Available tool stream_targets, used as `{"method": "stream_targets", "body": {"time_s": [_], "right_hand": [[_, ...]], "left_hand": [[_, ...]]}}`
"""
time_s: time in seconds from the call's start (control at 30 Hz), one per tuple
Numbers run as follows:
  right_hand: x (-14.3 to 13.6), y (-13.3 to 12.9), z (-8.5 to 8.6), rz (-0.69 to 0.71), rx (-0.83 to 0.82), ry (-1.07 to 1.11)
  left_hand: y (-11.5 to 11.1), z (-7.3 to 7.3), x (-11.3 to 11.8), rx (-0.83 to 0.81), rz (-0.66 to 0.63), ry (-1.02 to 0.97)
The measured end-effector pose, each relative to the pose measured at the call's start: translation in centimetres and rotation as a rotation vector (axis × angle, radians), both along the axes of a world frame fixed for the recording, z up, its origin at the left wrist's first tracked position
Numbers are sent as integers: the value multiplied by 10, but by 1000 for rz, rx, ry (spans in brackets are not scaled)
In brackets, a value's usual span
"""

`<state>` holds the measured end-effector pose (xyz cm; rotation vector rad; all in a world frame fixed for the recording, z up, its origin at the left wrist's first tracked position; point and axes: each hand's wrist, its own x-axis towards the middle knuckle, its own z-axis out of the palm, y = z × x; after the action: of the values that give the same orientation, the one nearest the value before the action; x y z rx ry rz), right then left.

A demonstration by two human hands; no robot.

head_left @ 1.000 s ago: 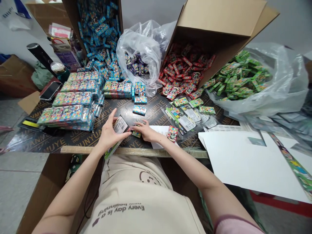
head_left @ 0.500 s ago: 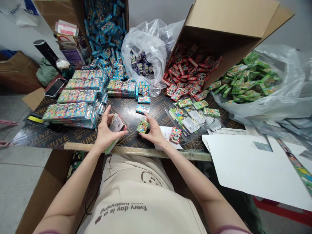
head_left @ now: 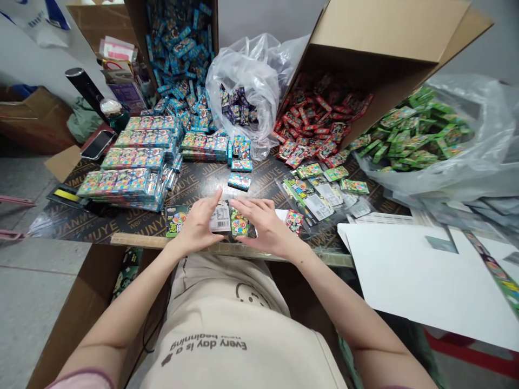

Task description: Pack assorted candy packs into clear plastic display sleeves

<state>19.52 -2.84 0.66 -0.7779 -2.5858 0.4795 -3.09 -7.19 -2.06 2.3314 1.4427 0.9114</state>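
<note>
Flat at the table's front edge lies a printed card [head_left: 220, 215] with a barcode panel and a dark green picture side [head_left: 175, 219]. My left hand [head_left: 199, 224] spans the card's middle, thumb and fingers spread apart. A small green candy box [head_left: 239, 220] with a colourful print stands against the card's right end. My right hand [head_left: 261, 224] grips this box between the thumb and the fingers, which partly cover it. Just right of that hand, a red candy box [head_left: 293, 220] rests on white paper. A blue candy box [head_left: 239, 181] sits behind the hands.
Stacked wrapped packs [head_left: 117, 181] stand at left beside a phone [head_left: 98, 145]. Blue boxes [head_left: 182, 48] spill from a carton; purple ones [head_left: 238, 105] fill a clear bag. Red boxes [head_left: 316, 127] lie in another carton, green boxes [head_left: 421, 129] in a bag. White sheets [head_left: 421, 281] lie right.
The tilted card in my left hand has come down flat on the table, and that hand has moved right. My right hand has brought the green candy box down against the card.
</note>
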Motion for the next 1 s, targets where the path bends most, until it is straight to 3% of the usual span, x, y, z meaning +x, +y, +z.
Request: {"method": "stream_targets", "body": {"time_s": [0.13, 0.23, 0.3, 0.4, 0.53, 0.7, 0.83, 0.93, 1.0], "right_hand": [[3, 4, 3, 158, -110, 10], [1, 7, -4, 191, -132, 166], [-3, 6, -11, 32, -142, 364], [-19, 0, -24, -338, -250, 713], [-53, -10, -38, -447, -577, 916], [-83, 0, -32, -603, -594, 1073], [-80, 24, -12, -520, -492, 1069], [-72, 41, -9, -541, -397, 1057], [-68, 47, -16, -584, -425, 1071]], "left_hand": [[-4, 0, 4, -74, -78, -9], [-4, 0, 8, -60, -50, -70], [-1, 4, 11, -23, 74, -151], [5, 11, 18, 41, 358, -309], [15, 5, 42, 42, 591, -557], [27, -14, 72, -200, 527, -1041], [45, -5, 65, -200, 448, -1400], [52, 5, 55, -220, 373, -1444], [50, 4, 54, -242, 376, -1445]]}}
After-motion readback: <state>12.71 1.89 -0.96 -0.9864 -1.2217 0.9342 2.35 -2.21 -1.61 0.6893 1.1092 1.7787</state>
